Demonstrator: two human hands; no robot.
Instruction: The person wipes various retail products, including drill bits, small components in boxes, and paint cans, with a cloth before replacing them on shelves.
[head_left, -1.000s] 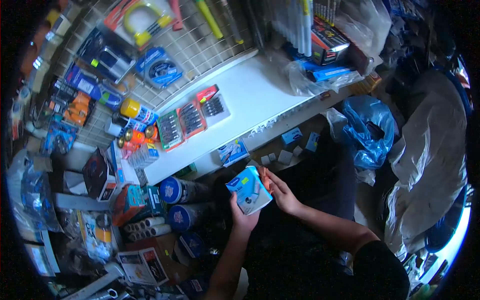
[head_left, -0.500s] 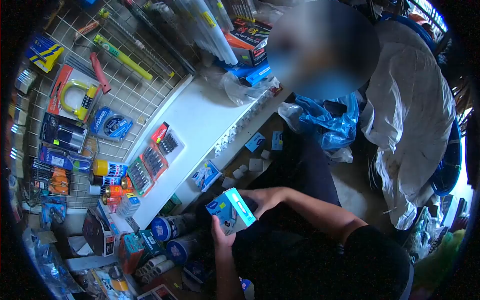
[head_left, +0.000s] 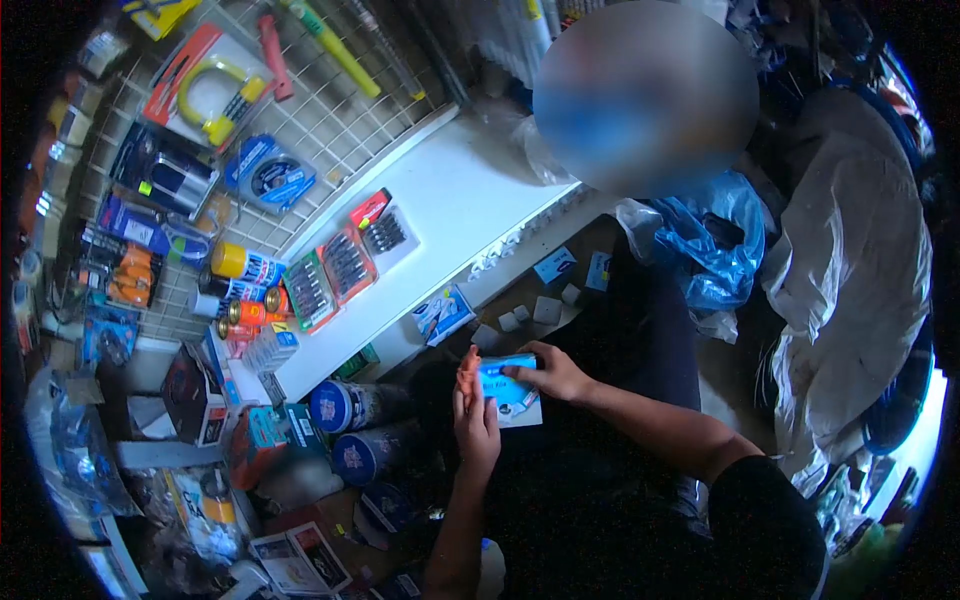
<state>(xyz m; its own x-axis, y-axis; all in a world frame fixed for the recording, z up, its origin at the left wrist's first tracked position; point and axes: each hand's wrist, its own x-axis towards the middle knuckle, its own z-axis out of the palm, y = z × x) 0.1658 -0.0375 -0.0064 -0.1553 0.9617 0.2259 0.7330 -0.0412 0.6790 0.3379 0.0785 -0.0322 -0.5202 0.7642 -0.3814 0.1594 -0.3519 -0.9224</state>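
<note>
In front of my lap, a small blue and white cardboard box [head_left: 508,388] is held between both hands. My right hand [head_left: 560,376] grips its right side, thumb across the printed face. On the box's left, my left hand [head_left: 477,432] is closed, its fingers against the box edge. A small orange piece [head_left: 467,372] sticks up from those fingers; its kind is too small to tell. Just beyond the hands, another blue and white box [head_left: 442,315] leans by the white shelf.
The white shelf [head_left: 450,190] holds carded drill bits [head_left: 346,265] and spray cans [head_left: 245,265]. Packaged tools hang on a wire grid [head_left: 330,150] at left. Round blue-lidded tubs [head_left: 335,405] stand by my left arm. A blue plastic bag [head_left: 715,250] and another person are ahead.
The box has turned so that its printed face points up, and it sits slightly right and higher. An orange piece now shows at my left fingers. The view has shifted.
</note>
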